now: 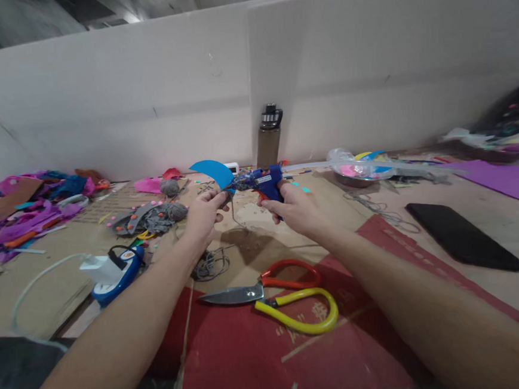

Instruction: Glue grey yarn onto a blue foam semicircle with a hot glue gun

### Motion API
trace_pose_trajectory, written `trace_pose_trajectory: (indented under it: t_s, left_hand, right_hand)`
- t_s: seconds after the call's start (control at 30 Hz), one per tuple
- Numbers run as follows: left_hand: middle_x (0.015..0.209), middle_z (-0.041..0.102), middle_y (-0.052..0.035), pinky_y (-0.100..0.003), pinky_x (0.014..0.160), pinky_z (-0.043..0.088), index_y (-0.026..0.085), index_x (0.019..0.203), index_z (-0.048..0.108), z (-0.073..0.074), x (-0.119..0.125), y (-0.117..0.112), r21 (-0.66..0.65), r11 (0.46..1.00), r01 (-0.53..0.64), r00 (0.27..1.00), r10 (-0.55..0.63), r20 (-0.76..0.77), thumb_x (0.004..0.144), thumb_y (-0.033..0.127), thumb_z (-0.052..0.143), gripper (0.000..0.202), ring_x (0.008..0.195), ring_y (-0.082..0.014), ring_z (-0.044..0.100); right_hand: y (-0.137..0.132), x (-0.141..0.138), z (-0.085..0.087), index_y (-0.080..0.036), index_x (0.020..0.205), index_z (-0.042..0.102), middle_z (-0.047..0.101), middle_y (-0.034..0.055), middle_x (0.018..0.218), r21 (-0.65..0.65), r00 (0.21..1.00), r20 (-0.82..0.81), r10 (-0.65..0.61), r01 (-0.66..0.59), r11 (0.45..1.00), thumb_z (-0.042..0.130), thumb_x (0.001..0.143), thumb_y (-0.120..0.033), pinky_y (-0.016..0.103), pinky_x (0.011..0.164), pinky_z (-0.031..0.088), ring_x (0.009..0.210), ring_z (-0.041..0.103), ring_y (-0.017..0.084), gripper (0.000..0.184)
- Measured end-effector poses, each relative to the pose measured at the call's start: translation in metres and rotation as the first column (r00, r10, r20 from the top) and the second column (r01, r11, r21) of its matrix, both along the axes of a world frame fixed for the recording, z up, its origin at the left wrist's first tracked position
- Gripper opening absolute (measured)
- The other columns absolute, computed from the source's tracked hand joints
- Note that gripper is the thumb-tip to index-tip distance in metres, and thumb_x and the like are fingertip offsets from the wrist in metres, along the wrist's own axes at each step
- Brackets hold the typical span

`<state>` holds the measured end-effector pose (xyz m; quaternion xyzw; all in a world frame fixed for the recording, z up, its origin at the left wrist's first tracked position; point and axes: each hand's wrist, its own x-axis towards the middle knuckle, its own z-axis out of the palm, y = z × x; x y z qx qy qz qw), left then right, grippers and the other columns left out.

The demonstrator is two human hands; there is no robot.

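Note:
My right hand [290,206] is wrapped round the handle of a blue glue gun [269,182], with a long clear glue stick [374,162] running out of its back to the right. The gun's nozzle points left, close to the fingertips of my left hand [207,213]. Between those fingers is pinched a curved blue crescent-shaped piece [215,172], held up above the table. A thin grey yarn [234,213] hangs down near the left fingers. Whether the nozzle touches the blue piece I cannot tell.
Scissors [290,297] with red and yellow handles lie on red cardboard [264,362] nearest me. A black phone [464,235] rests at right, a blue power strip [117,277] at left. Behind stand a bottle [268,143] and a metal bowl [360,178]. Coloured scraps [40,206] pile up far left.

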<state>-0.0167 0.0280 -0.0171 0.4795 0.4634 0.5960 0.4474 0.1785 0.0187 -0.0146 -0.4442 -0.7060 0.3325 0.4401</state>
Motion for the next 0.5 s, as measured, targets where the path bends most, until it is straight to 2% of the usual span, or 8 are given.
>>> trace_pose_trajectory:
  t_s: [0.27,0.5]
  left_hand:
    - [0.068,0.054,0.0004,-0.015,0.035,0.018,0.015,0.068,0.056,0.0020,-0.0006,-0.0011,0.029,0.999,-0.024,1.000,0.023,0.018,0.060,0.033,0.072,0.026,0.052,-0.0060,0.048]
    - [0.070,0.055,0.0000,-0.015,0.035,0.019,0.015,0.069,0.057,0.0020,-0.0014,0.0001,0.046,0.998,-0.033,0.999,0.031,0.039,0.060,0.032,0.073,0.025,0.051,-0.0054,0.047]
  right_hand:
    - [-0.0052,-0.0009,0.0052,-0.025,0.081,0.046,0.051,-0.0022,0.057,0.017,0.998,0.052,-0.038,0.037,0.999,0.057,0.077,-0.035,0.029,0.046,0.035,0.048,0.049,0.015,0.016]
    - [-0.0037,-0.0018,0.0023,-0.024,0.081,0.049,0.051,-0.0012,0.060,0.091,0.999,0.008,-0.032,0.031,0.995,0.056,0.077,-0.032,0.029,0.055,0.038,0.063,0.053,0.018,0.011]
